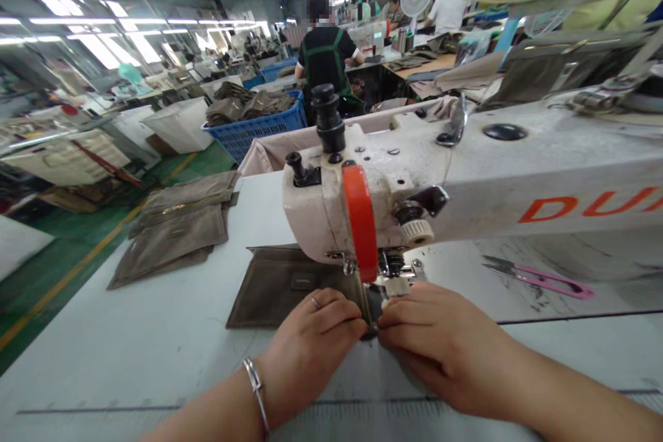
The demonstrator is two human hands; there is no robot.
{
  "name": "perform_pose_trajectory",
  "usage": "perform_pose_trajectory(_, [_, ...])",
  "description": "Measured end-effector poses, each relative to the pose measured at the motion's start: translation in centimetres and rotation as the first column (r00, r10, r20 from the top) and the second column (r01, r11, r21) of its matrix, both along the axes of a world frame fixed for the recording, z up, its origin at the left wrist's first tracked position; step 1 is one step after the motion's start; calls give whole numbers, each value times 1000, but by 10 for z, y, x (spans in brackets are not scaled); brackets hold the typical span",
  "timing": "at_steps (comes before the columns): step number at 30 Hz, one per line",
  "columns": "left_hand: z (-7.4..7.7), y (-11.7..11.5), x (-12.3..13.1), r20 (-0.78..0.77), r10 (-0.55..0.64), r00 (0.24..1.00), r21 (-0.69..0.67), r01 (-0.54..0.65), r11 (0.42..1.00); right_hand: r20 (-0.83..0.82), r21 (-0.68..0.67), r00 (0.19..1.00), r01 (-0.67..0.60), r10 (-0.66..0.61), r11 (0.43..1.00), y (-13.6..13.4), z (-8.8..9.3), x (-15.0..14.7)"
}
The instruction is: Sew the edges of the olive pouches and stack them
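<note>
A white sewing machine with an orange guard stands over the table. Under its head lies a brown fabric piece with a small label. My left hand, wearing a ring and a bracelet, presses its fingers together on the fabric's near edge just left of the needle. My right hand has its fingers closed on the same fabric edge right of the presser foot. The fingertips of both hands almost meet under the needle.
A stack of brown fabric pieces lies at the table's left. Pink thread snips rest on the right. A blue basket of fabric and white bins stand behind. Other people work at far tables.
</note>
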State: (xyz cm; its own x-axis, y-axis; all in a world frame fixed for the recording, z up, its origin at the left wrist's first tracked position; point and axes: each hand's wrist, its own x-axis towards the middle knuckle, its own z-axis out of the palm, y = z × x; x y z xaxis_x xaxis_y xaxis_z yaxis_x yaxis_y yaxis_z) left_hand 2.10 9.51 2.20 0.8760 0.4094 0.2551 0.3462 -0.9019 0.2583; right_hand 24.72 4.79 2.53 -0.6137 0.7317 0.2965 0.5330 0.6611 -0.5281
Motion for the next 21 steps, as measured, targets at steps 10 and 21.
perform_pose_trajectory(10, [2,-1,-7,27,-83,996,65,81,995,29,24,999,14,-14,1000,0,0,-7])
perform_pose_trajectory(21, [-2,27,-8,4,-119,993,108,118,987,-37,123,992,127,-123,984,6,-11,-13])
